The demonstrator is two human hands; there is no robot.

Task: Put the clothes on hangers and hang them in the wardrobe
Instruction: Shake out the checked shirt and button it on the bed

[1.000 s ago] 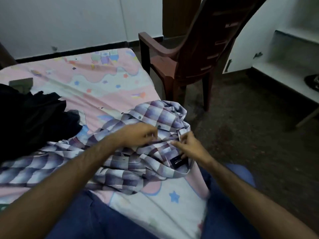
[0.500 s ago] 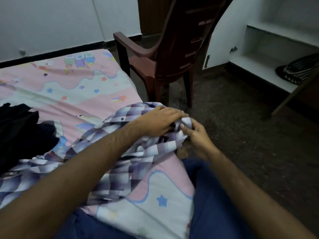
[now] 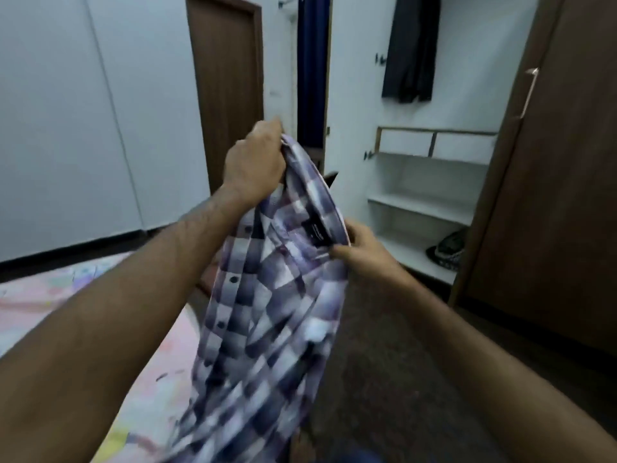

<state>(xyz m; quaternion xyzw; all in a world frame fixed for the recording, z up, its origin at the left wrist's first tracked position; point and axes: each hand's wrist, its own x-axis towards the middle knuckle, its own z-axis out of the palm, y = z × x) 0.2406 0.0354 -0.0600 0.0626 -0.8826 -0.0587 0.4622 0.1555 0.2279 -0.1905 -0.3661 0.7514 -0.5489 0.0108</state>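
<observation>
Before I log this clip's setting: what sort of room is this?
Most likely a bedroom. A bed with a pink printed sheet sits at the left, an open wardrobe with white shelves stands ahead, and a dark garment hangs inside it.

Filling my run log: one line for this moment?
left hand: holds shirt collar | right hand: holds collar | hanger: none seen

Both forearms are bare, with no sleeves, watch or rings visible on the left hand or the right hand. Dark blue trousers show at the near edge.
</observation>
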